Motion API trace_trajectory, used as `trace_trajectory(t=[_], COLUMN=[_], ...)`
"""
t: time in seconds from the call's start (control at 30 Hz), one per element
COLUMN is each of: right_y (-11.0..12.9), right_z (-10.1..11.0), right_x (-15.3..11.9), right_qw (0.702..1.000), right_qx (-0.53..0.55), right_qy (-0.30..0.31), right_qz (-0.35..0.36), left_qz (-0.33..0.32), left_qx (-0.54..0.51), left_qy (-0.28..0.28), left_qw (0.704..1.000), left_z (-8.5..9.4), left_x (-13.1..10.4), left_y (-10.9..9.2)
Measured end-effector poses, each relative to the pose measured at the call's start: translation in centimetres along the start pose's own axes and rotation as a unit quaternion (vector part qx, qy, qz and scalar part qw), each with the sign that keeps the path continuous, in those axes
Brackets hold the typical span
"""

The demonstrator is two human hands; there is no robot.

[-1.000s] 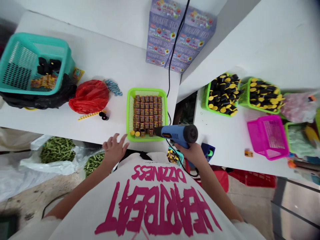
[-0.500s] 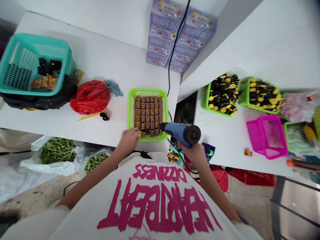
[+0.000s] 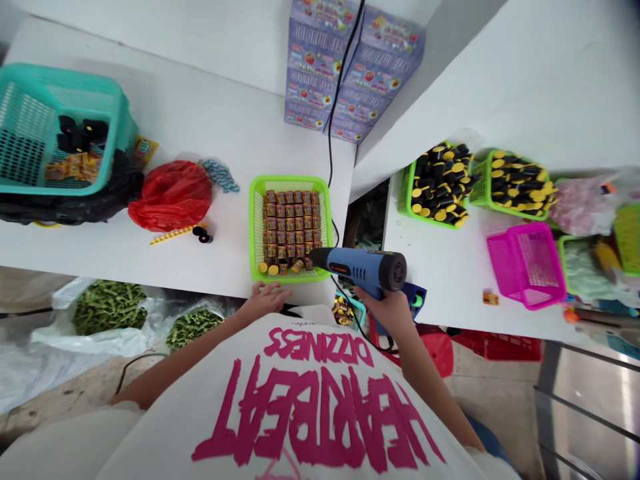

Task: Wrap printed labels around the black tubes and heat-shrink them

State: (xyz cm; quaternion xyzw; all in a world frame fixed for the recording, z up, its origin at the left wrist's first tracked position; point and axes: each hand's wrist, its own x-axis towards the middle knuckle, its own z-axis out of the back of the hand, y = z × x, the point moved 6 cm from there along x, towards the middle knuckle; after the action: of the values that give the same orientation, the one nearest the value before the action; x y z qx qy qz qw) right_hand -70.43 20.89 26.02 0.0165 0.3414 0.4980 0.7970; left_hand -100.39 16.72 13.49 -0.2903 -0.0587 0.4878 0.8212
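Note:
A lime-green basket [image 3: 254, 230] holds rows of small printed, wrapped pieces [image 3: 291, 220]. Along its near side, several pieces lie tipped with yellow ends [image 3: 273, 269] showing. My right hand [image 3: 389, 308] grips a blue heat gun [image 3: 361, 265] by its handle. The gun's black nozzle reaches over the basket's near right corner, pointing left at the front row. Just below the basket's near rim, my left hand [image 3: 266, 300] rests by the table edge, fingers spread and holding nothing.
On the left are a teal basket [image 3: 129, 127] and a red plastic bag [image 3: 173, 197]. Purple boxes [image 3: 320, 73] are stacked behind. Rightward, green baskets of black-and-yellow pieces [image 3: 443, 183] stand near a magenta basket [image 3: 500, 260]. A black cord [image 3: 331, 143] runs past the lime-green basket.
My left hand has drawn back from the basket's front row to below its rim. More yellow ends now show in that row. The heat gun's nozzle has shifted slightly left and down.

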Motion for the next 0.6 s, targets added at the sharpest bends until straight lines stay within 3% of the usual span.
trace_trajectory(t=[0.1, 0.23, 0.37, 0.43, 0.5, 0.6], right_y=[1.6, 2.9, 3.1, 2.6, 1.8, 0.1], right_z=[-1.1, -1.6, -1.2, -0.7, 0.4, 2.6], right_x=[0.7, 1.3, 1.3, 1.1, 0.9, 0.5], right_qw=[0.998, 0.994, 0.993, 0.993, 0.995, 0.995], right_qx=[-0.036, -0.077, -0.080, -0.080, -0.085, -0.084], right_qy=[0.035, 0.052, 0.055, 0.052, 0.030, -0.049], right_qz=[0.048, 0.059, 0.067, 0.066, 0.050, 0.000], left_qz=[0.030, 0.099, 0.160, 0.170, 0.151, 0.098], left_qx=[0.014, 0.038, 0.048, 0.034, 0.020, 0.039], left_qy=[-0.030, -0.100, -0.220, -0.252, -0.219, -0.089], left_qw=[0.999, 0.989, 0.961, 0.952, 0.964, 0.990], left_z=[1.8, 5.1, 9.3, 10.4, 10.0, 6.5], left_x=[-2.2, -3.6, -3.7, -2.8, -0.5, 4.2], left_y=[1.3, 3.0, 4.2, 4.2, 3.3, 0.6])
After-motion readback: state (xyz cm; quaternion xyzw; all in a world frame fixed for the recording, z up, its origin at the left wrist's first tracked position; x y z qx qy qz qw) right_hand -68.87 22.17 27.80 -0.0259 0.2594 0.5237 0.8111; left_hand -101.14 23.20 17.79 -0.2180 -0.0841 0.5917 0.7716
